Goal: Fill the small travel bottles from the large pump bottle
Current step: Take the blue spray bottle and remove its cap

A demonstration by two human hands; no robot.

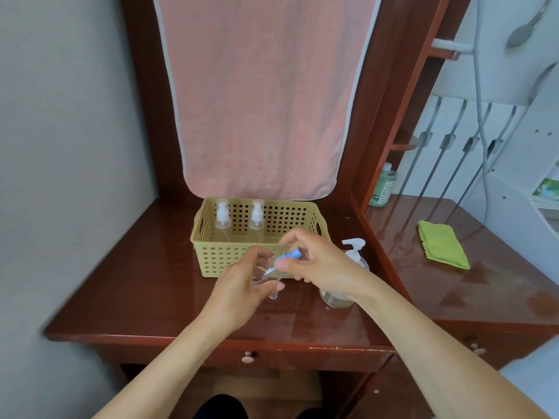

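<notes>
Right fingers point(291, 237) plus thumb pinch a blue-topped cap piece point(292, 254), narrow grip, with its thin clear stem angled down-left toward the mouth of a small clear travel bottle point(266, 278). Left fingers point(258, 254) curl round that bottle, thumb on its near side; the bottle is tilted and held above the tabletop point(136, 282). Can't tell if the stem tip is inside the neck or just at it, too blurred. Left hand point(239, 293) and right hand point(323, 267) are close together, just in front of the yellow perforated basket point(211, 258). The large pump bottle point(354, 255) stands upright on the tabletop right of the basket, behind the right wrist and partly hidden by it, white pump head showing. The basket holds two more small bottles, left one point(223, 217) and right one point(257, 216), both upright near the back wall, pale pump tops on. A pink towel point(257, 101) hangs behind the basket. On the adjoining surface to the right: a folded green cloth point(443, 244), well apart from the hands, and a green bottle point(383, 186) at the back corner. A drawer knob point(248, 356) sits below the tabletop's front edge.
</notes>
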